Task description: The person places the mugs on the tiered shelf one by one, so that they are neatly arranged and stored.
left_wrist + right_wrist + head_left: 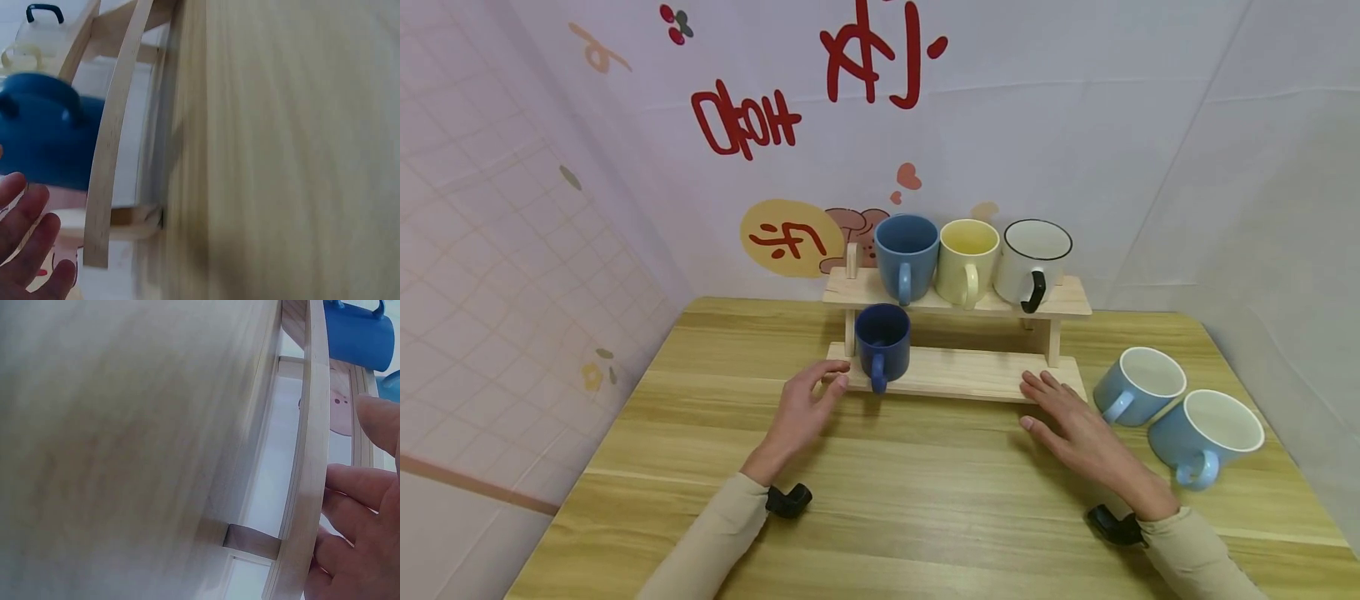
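A dark blue mug [882, 343] stands at the left end of the lower board of a two-tier wooden shelf [970, 373], its handle toward me. My left hand [796, 412] is beside the mug at that end of the board, fingers loosely bent; in the left wrist view the fingers [31, 219] are close to the mug, and I cannot tell whether they touch it. At the board's right end, my right hand [1078, 433] rests its extended fingers on the front edge. The right wrist view shows those fingers [356, 487] against the wood, gripping nothing.
On the upper board stand a blue mug [906, 250], a yellow mug [966, 258] and a white mug [1030, 258] with a black handle. Two light blue mugs, one behind [1131, 396] and one in front [1198, 433], stand on the table [925, 500] right of the shelf.
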{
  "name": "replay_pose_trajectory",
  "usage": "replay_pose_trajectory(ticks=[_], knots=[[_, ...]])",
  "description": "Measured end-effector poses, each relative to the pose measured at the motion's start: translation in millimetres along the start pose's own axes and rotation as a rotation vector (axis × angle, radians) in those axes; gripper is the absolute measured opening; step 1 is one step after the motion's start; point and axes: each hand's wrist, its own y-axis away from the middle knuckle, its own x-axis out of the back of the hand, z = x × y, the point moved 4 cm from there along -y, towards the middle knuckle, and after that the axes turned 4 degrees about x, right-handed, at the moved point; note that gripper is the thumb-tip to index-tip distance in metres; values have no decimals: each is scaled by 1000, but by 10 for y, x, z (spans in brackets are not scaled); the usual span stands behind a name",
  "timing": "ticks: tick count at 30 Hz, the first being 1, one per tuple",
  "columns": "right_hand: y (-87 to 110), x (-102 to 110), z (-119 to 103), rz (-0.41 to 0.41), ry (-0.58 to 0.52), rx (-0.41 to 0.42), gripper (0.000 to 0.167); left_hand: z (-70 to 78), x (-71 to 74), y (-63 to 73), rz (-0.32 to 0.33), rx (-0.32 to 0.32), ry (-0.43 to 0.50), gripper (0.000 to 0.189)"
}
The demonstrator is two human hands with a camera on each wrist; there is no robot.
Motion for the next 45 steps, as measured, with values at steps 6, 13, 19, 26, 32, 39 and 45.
replay_pose_trajectory(ticks=[6, 13, 19, 26, 32, 39, 45], knots=[[32, 17, 30, 9, 1, -1, 55, -59, 55, -134, -50, -32, -147, 38], [140, 98, 35, 92, 24, -33, 52, -219, 108, -227, -142, -39, -294, 49], [398, 318, -13, 242, 66, -81, 55, -321, 139, -247, -199, -100, -370, 53], [742, 554, -63, 350, 34, -139, 54, -385, 157, -239, -210, -112, -406, 54], [1019, 669, -77, 399, -15, -248, 49, -449, 188, -246, -165, -81, -316, 54], [1258, 690, -33, 414, -69, -386, 44, -549, 198, -255, -165, 6, -184, 54], [1316, 673, -9, 396, -166, -472, 42, -564, 204, -249, -180, 52, -129, 53]])
